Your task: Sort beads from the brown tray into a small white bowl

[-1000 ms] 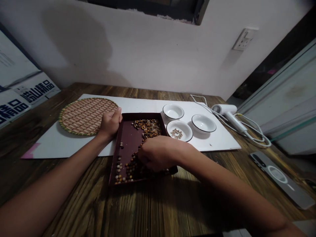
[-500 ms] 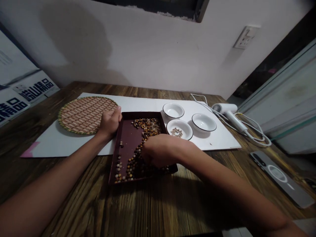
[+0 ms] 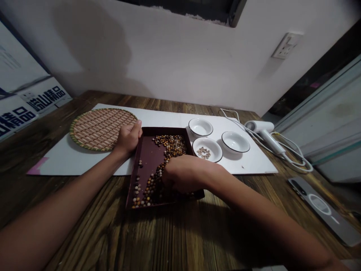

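Observation:
My left hand (image 3: 129,137) is closed on the left rim of a dark maroon tray (image 3: 146,150), with the thumb up. Round beads (image 3: 175,145) in brown, yellow and pale tones lie in the tray, mostly to its right, with a few along the left side. My right hand (image 3: 187,173) reaches down among them with its fingers curled. Its fingertips are hidden, so what they hold does not show. Just right of the tray, a dark-rimmed white bowl (image 3: 216,150) holds several pale beads (image 3: 203,152).
Two more white bowls (image 3: 200,127) stand on the white board (image 3: 166,116), which lies on the wooden table (image 3: 113,226). A round woven mat (image 3: 101,128) is at the left. To the right are a white hair dryer (image 3: 265,133) with its cord and a grey phone (image 3: 324,210).
The whole view has shifted slightly, so the scene sits a little further right. Both hands keep about the same place on the tray and among the beads.

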`<state>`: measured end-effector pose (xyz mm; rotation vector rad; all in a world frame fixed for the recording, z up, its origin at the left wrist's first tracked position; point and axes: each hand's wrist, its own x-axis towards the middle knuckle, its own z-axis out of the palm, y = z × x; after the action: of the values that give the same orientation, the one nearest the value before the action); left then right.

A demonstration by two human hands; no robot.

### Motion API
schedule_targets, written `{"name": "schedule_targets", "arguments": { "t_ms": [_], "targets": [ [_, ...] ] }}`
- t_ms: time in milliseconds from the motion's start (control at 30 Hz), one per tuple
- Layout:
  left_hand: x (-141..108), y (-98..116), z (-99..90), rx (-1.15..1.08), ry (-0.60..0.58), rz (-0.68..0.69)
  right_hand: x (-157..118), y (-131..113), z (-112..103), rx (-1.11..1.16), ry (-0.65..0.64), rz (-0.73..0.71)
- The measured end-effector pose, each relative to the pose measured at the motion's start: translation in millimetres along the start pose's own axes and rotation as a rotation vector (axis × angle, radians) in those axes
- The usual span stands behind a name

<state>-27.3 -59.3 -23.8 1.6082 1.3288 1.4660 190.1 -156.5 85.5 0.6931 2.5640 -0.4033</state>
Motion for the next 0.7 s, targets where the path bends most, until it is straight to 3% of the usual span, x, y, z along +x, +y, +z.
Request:
{"name": "schedule_targets", "arguments": {
  "t_ms": [233,567,700],
  "targets": [
    [3,-5,0.8,0.008,0.023,0.006,0,0,9,-0.045,0.065,-0.022],
    [0,3,2.4,0.036,0.031,-0.02,3,-1,13,-0.044,0.097,-0.025],
    [1,1,2.1,0.052,0.038,-0.022,6,7,17,-0.05,0.17,-0.035]
  ]
}}
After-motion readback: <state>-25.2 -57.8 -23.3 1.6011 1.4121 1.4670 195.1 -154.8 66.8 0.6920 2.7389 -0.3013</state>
